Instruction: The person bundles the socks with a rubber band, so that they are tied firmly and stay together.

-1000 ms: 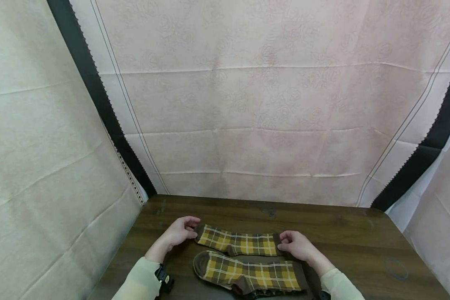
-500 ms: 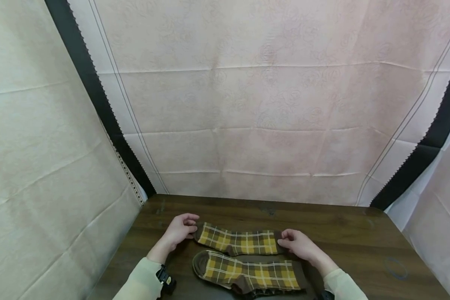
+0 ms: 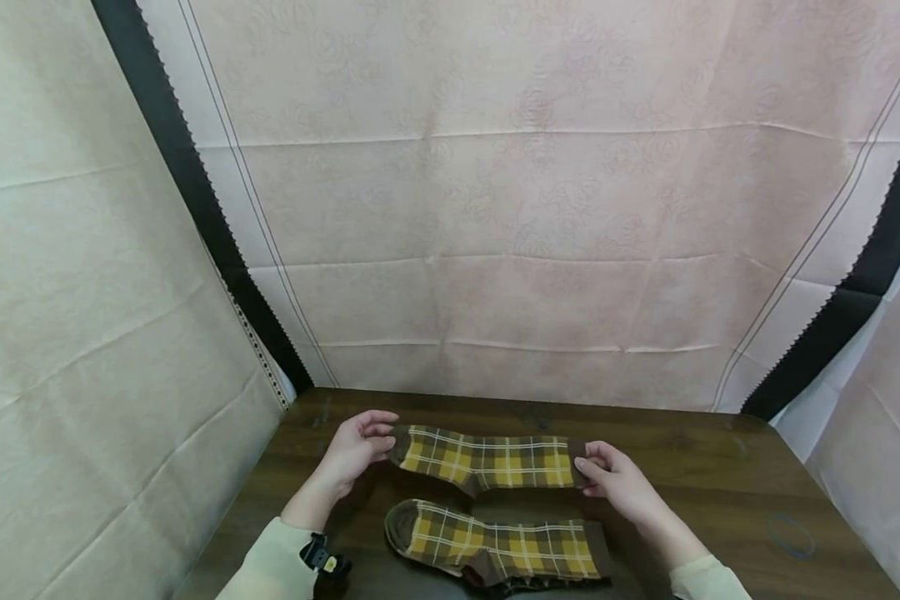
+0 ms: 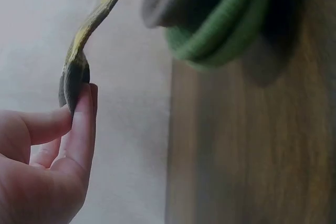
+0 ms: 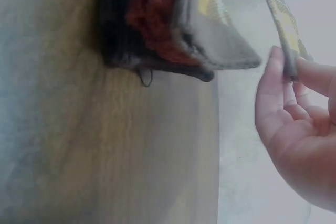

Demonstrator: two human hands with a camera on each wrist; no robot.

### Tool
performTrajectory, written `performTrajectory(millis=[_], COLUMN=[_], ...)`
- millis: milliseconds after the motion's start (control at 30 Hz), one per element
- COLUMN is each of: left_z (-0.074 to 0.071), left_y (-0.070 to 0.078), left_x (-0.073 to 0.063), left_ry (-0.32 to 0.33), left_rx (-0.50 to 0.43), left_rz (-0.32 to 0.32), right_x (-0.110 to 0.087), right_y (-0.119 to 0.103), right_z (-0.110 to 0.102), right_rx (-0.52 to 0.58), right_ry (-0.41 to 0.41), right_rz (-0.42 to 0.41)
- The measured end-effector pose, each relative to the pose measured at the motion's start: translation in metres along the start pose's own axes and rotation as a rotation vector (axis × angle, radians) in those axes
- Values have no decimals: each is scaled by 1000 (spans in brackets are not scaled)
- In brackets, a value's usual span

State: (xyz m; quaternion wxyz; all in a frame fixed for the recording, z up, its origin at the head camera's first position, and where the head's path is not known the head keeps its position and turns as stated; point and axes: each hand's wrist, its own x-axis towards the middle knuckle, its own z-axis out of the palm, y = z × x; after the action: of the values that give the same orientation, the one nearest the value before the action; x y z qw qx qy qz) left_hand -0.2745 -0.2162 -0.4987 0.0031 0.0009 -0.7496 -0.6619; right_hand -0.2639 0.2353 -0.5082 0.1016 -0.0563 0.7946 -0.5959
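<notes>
A yellow and brown plaid sock (image 3: 487, 460) is stretched level between both hands, lifted over the table. My left hand (image 3: 354, 448) pinches its dark toe between thumb and fingers, which the left wrist view shows close up. At the other end my right hand (image 3: 617, 477) pinches the brown cuff (image 5: 290, 69). Nearer the body a matching plaid sock (image 3: 506, 546) lies on top of a stack of socks. Beneath it, green fabric (image 4: 220, 35) shows in the left wrist view and a red cuff (image 5: 157, 19) in the right wrist view.
The brown wooden table (image 3: 690, 467) carries the sock stack near its front. A thin bluish loop (image 3: 791, 535) lies at the right. Pale cloth hangings (image 3: 525, 208) stand behind and at both sides, with dark bands along the corners.
Both hands have raised the plaid sock from beside the stack, pulling it straighter and slightly farther away. My right hand has also shifted right. The stack has stayed put.
</notes>
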Motion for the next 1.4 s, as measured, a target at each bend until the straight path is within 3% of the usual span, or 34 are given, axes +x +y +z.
performTrajectory(millis=[233,400,767,1067,1400], left_z=[-3,-4,-7,-7,-10], left_y=[11,9,4,7,7], left_x=[-15,-24,-37,-45,-53], left_ry=[-63,-120,-239,-313,-394], left_rx=[0,-17,-27,-7,-52], left_rz=[-10,-25,-57,-62,-108], right_x=[-18,-31,-50,-61,-69], right_y=[0,3,12,16,14], right_z=[-10,-16,-28,-32,-37], right_rx=[37,52,147,129,127], right_ry=[-41,-117,-301,-339,-394], right_rz=[6,46,49,58,140])
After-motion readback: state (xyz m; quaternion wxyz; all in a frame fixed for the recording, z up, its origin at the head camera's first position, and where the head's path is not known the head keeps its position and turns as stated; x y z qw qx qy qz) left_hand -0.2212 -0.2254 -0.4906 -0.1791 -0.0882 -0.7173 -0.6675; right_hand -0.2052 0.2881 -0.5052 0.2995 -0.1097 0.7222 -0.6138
